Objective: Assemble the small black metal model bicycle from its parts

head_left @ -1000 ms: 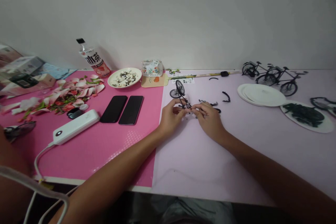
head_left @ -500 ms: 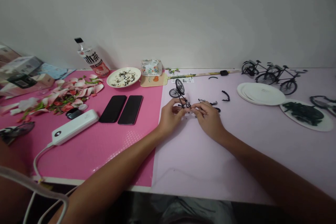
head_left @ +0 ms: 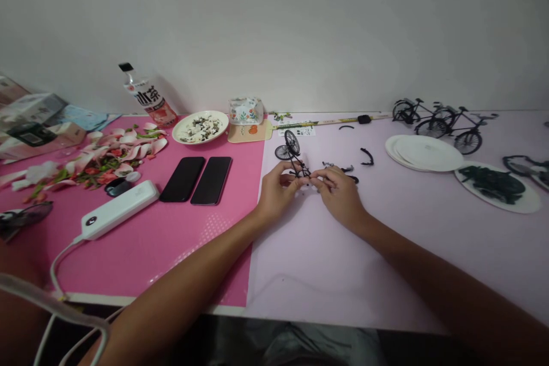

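Note:
A small black model bicycle (head_left: 292, 146), only partly visible, is tilted up over the pale lilac tabletop with both of its wheels pointing away from me. My left hand (head_left: 278, 186) is closed around its near end. Against that same end my right hand (head_left: 338, 189) pinches with thumb and forefinger; whether a small part sits between those fingertips is hidden. Just beyond the right hand lie loose black bicycle parts (head_left: 337, 167). A curved black piece (head_left: 366, 156) and a thin black arc (head_left: 346, 127) rest farther back.
Finished-looking model bicycles (head_left: 446, 126) stand at back right beside white plates (head_left: 433, 154) and a plate of dark green pieces (head_left: 493, 183). Left, on pink, are two phones (head_left: 211, 180), a power bank (head_left: 120, 210), petals (head_left: 124, 148), a bowl (head_left: 182, 136) and a bottle (head_left: 150, 100).
Both hands keep their grip on the model bicycle with barely any motion. The whole view has shifted slightly, so things appear a little farther left.

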Motion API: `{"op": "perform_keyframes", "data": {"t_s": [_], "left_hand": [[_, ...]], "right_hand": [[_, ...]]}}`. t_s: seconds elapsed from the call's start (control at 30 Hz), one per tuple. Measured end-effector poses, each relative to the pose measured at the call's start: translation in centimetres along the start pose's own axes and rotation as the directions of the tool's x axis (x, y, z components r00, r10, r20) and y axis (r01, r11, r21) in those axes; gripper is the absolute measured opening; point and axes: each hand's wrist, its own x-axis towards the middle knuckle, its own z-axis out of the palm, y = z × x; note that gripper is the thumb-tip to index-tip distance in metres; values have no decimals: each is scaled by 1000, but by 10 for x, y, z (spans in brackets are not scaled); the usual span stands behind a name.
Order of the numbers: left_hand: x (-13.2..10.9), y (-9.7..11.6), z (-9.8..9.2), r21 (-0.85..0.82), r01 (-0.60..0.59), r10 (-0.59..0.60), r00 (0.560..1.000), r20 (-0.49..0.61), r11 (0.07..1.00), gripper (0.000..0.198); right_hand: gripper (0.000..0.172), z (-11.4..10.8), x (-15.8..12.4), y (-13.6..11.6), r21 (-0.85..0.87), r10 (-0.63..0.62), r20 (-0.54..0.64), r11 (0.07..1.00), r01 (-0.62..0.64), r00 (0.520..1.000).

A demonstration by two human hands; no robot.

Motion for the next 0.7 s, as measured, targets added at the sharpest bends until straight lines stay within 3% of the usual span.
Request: {"op": "perform_keyframes", "data": {"t_s": [0.7], "left_hand": [[2,-4,-2,31,-17,17,1000,6,999,34]], "right_hand": [[20,1,1,3,-10,-66,51,998,67,996]]}}
